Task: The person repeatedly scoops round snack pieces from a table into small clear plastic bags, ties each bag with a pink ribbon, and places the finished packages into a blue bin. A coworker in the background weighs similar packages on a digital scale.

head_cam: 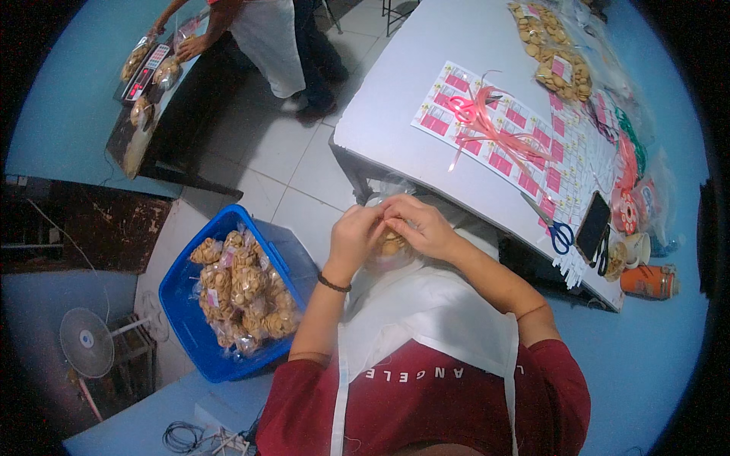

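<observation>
Both hands meet at the neck of a clear plastic bag of round tan biscuits (392,245), held above the white apron at the lap. My left hand (356,228), with a dark braided band on its wrist, pinches the gathered plastic. Close against it, my right hand (419,225) grips the same neck, fingertips touching. The bag's loose top stands up beyond the fingers. To the left, a blue plastic bin (239,214) holds several filled bags (239,285). Whether a ribbon is between the fingers cannot be told.
The white table bears label sheets (436,122), pink ribbons (485,128), pink-handled scissors (463,108), blue-handled scissors (562,236), a smartphone (593,225) and biscuit bags (562,71). A co-worker (268,45) handles bags beside a digital scale (142,80). A fan (86,339) stands lower left.
</observation>
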Demonstrator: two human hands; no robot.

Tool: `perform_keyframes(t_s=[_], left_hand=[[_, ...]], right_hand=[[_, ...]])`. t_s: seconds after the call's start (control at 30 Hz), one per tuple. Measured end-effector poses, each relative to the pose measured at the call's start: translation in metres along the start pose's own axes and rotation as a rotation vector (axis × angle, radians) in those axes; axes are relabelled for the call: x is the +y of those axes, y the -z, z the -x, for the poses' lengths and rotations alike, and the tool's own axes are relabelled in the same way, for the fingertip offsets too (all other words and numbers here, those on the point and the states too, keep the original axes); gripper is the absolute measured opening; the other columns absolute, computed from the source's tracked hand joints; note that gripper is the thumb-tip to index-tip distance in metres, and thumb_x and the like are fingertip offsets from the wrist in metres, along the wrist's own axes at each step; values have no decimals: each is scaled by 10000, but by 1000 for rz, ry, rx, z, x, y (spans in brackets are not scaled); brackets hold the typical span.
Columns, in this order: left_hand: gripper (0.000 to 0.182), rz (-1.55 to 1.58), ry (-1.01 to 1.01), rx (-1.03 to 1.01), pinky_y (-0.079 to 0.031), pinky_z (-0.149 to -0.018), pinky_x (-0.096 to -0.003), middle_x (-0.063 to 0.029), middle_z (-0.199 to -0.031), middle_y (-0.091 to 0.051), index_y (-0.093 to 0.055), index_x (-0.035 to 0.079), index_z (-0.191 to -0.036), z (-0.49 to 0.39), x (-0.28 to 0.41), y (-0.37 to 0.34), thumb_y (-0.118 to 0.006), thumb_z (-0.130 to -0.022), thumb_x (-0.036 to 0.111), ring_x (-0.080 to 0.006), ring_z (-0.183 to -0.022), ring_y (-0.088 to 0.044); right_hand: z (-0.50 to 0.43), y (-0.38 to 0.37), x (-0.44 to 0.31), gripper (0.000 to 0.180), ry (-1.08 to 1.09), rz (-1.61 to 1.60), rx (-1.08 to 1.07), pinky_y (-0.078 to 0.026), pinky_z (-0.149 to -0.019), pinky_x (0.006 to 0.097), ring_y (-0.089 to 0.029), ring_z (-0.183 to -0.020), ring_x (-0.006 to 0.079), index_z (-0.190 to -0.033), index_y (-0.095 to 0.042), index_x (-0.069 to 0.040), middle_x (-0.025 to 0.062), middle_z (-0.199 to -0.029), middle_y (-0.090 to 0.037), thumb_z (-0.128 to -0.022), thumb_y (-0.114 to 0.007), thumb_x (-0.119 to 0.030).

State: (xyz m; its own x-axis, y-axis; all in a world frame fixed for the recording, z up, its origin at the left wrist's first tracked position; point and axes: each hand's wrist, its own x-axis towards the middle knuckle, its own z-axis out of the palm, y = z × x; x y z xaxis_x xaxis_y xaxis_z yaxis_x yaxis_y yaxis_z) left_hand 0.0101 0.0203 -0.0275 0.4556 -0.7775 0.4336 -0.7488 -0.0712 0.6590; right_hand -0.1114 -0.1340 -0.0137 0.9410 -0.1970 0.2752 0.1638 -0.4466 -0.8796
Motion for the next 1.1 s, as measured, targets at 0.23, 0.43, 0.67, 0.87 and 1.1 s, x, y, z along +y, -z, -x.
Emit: perform_keyframes(t_s=[0.23, 0.43, 0.67, 0.87, 1.1], left_hand=[[143, 129, 74, -43, -514, -670, -324, -90, -902, -705, -669, 36, -915, 8, 0, 0, -753, -804, 8, -221, -784, -657], [115, 624, 370, -53, -501, -621, -281, -33, -889, -718, -637, 51, -812, 3, -2, 10, -740, -860, 28, -136, -766, -649], [148, -192, -234, 64, -515, -617, -333, -55, -852, -700, -630, 56, -770, -18, 11, 17, -771, -755, 10, -251, -721, -636], [117, -69, 15, 80, -500, -612, -311, -65, -860, -703, -651, 45, -802, 1, 2, 24, -759, -775, 8, -217, -762, -655], [94, 39, 391, 154, -495, -637, -295, -67, -876, -708, -678, 29, -858, 47, -31, 46, -749, -796, 26, -192, -788, -660]], right_hand=[[-7, 2, 1, 181, -137, 61, -52, -507, -860, 362, -654, -981, 290, -1124, -604, -32, 130, -1084, -645, -961, -587, -110], [-3, 8, 2, 201, -56, 44, -120, -517, -853, 418, -658, -1003, 337, -1141, -600, -51, 146, -1066, -650, -987, -537, -165], [-11, 0, -4, 195, -292, -112, -112, -535, -768, 374, -697, -853, 296, -1152, -590, -40, 135, -889, -676, -990, -509, -111], [-1, -4, 20, 147, -196, 132, 68, -521, -751, 360, -656, -848, 266, -1040, -623, 4, 138, -921, -637, -990, -499, -57], [11, -10, 24, 146, -149, 136, -31, -505, -841, 417, -631, -964, 355, -1041, -631, -18, 182, -1008, -615, -969, -533, -98]])
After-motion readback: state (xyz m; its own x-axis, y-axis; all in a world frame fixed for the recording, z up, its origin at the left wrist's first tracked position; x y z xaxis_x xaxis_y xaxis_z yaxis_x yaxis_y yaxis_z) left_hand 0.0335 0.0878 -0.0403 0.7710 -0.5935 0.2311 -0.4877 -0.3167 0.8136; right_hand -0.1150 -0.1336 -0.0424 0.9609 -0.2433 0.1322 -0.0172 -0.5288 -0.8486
